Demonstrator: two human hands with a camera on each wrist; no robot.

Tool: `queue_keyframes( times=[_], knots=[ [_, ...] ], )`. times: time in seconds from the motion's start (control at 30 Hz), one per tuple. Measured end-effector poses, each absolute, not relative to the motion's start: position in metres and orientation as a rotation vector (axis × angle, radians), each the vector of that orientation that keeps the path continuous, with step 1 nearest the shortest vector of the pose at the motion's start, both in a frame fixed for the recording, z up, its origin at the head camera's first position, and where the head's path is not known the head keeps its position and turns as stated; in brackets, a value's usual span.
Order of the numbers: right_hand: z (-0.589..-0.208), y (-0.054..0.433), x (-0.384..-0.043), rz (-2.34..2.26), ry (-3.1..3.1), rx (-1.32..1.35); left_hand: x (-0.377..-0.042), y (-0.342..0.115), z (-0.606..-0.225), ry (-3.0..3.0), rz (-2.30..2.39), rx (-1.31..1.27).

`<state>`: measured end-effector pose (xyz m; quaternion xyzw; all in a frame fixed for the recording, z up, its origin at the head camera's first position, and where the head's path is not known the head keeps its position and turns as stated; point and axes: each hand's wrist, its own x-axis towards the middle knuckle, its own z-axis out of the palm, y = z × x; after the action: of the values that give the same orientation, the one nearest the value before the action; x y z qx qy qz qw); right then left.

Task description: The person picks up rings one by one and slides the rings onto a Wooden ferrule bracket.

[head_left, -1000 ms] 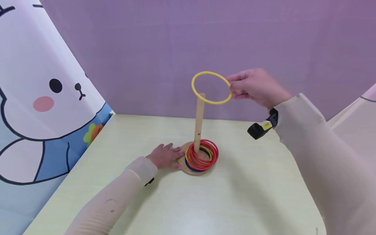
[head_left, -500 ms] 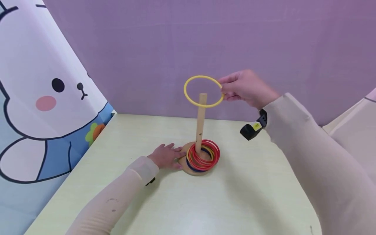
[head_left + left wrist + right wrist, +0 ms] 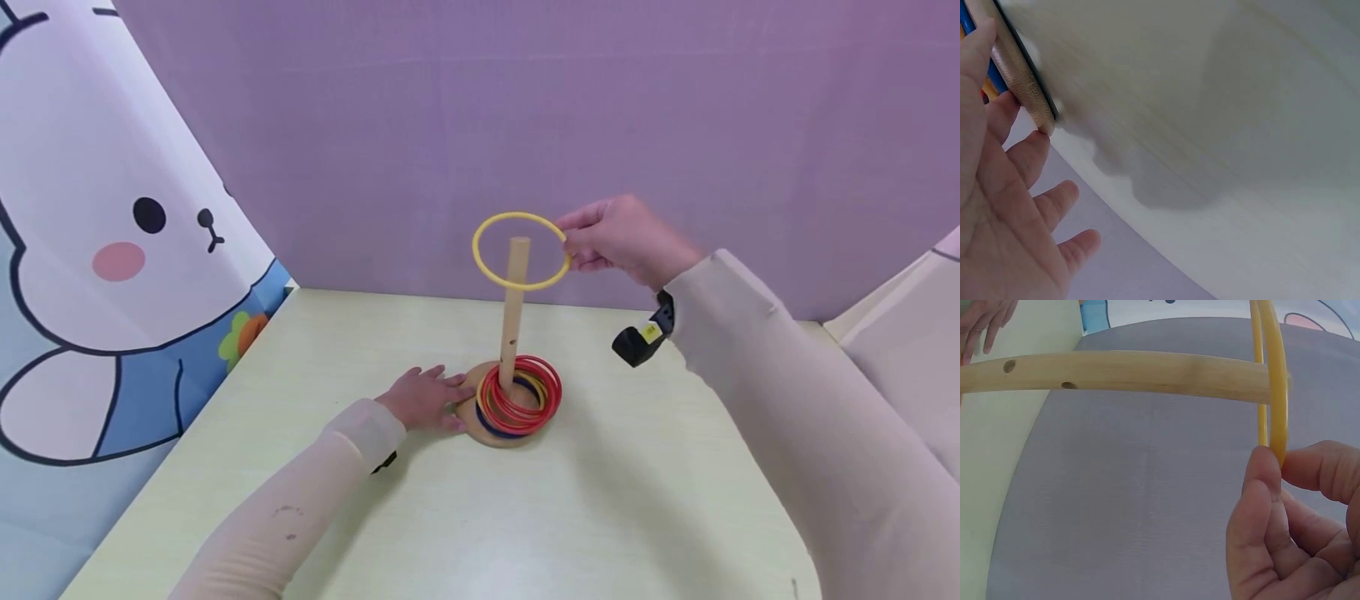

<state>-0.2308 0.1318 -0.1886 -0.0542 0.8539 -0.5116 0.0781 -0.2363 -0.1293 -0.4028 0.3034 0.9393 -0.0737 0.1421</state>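
Observation:
My right hand [image 3: 626, 237] pinches a thin yellow ring [image 3: 521, 287] by its right side, thumb against fingertips. The ring lies roughly level around the top end of an upright wooden post [image 3: 512, 325]; in the right wrist view the post's tip [image 3: 1290, 381] pokes just past it. At the foot of the post, several red rings [image 3: 553, 387] lie in a loose, uneven pile with yellow and dark blue ones on the round wooden base [image 3: 468, 425]. My left hand [image 3: 422, 400] has its fingers spread and touches the base's left edge, with fingertips on the rim [image 3: 1022, 87] in the left wrist view.
The stand rests on a pale table [image 3: 450, 517]. A purple cloth [image 3: 375, 150] hangs behind the table's far edge, and a cartoon-printed cloth [image 3: 67, 275] hangs on the left. A black wrist camera [image 3: 637, 343] sits below my right wrist.
My right hand has carried the yellow ring left over the post, then lowered it so the post's top shows inside it. The left hand stays on the base.

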Motion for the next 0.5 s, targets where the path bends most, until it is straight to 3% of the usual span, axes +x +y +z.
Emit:
queue_keyframes(
  times=[0.5],
  knots=[
    [-0.234,0.135,-0.238,-1.489,2.533,-0.149,-0.24,-0.131,-0.404,2.715,-0.193,0.852]
  ],
)
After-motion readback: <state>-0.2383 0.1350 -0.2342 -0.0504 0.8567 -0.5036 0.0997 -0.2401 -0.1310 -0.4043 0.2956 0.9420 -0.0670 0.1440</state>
